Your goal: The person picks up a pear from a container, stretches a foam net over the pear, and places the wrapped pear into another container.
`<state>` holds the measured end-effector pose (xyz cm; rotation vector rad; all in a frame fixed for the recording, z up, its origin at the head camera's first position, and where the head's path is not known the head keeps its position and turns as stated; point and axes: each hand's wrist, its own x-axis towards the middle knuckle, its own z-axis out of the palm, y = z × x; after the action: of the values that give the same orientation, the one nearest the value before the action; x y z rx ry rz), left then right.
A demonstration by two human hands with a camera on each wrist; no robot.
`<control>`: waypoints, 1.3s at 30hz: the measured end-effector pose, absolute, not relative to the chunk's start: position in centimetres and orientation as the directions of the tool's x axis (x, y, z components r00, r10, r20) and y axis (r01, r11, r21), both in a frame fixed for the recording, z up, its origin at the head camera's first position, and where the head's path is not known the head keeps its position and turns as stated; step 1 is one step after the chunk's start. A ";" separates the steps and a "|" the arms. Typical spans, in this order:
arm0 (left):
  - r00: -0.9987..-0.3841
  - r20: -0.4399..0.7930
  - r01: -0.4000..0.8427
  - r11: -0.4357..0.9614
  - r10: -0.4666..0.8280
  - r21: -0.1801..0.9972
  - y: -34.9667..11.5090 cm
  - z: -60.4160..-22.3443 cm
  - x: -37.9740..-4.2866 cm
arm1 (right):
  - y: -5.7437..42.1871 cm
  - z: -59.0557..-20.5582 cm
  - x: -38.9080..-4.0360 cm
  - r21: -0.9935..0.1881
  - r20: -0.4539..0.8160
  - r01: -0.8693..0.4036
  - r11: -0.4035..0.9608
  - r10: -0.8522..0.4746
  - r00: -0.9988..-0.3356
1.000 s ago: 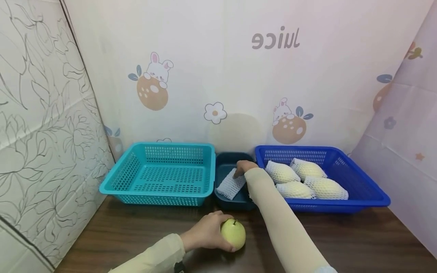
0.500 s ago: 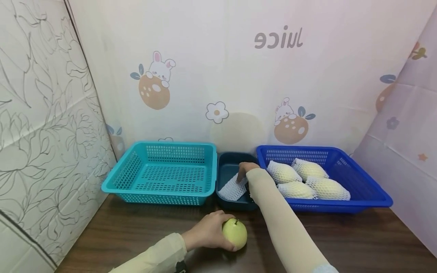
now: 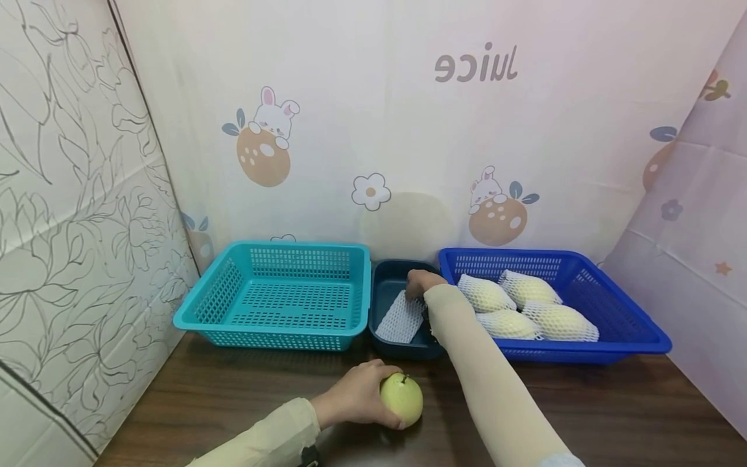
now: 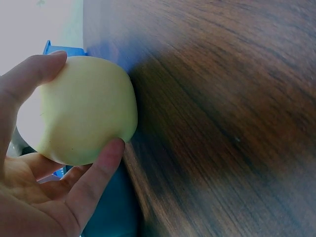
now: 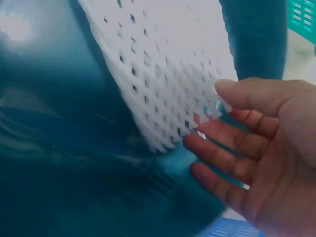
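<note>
My left hand (image 3: 357,395) grips a yellow-green pear (image 3: 404,399) from the side, on the wooden table near its front. In the left wrist view, the thumb and fingertips curve round the pear (image 4: 89,111). My right hand (image 3: 423,284) reaches into a small dark teal bin (image 3: 405,351). There it pinches one end of a flat white foam net sleeve (image 3: 400,319). The right wrist view shows thumb and fingers on either side of the edge of the foam net sleeve (image 5: 168,69), the other fingers loosely bent below.
Left of the bin stands a turquoise perforated basket (image 3: 271,338) with nothing in it. On the right, a blue basket (image 3: 627,318) contains several pears in foam nets (image 3: 560,322). A printed curtain (image 3: 327,130) hangs behind, and a patterned panel (image 3: 87,227) borders the left side.
In the bin, my right hand has shifted the foam net sleeve, which now stands at a steeper angle. The left hand keeps its hold on the pear.
</note>
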<state>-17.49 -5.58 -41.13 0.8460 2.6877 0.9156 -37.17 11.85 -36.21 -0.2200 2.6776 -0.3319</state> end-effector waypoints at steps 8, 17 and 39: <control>-0.819 0.055 0.487 0.643 0.571 0.591 -5.5 -41.0 -17.2 | 13.1 -33.6 -36.9 -0.398 -0.326 -0.166 0.902 -0.308 -0.894; -0.815 0.068 0.491 0.623 0.576 0.609 -5.6 -40.7 -17.2 | 14.1 -29.5 -35.8 -0.459 -0.186 -0.341 0.820 -0.464 -0.866; -0.830 0.010 0.437 0.638 0.558 0.634 -5.3 -40.3 -17.0 | 17.1 -22.9 -28.0 -0.456 0.186 -0.708 0.539 -0.721 -0.668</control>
<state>-16.98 -5.30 -40.26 0.8199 2.6713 0.9590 -27.96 17.13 -22.93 -1.2701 2.7343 -0.7929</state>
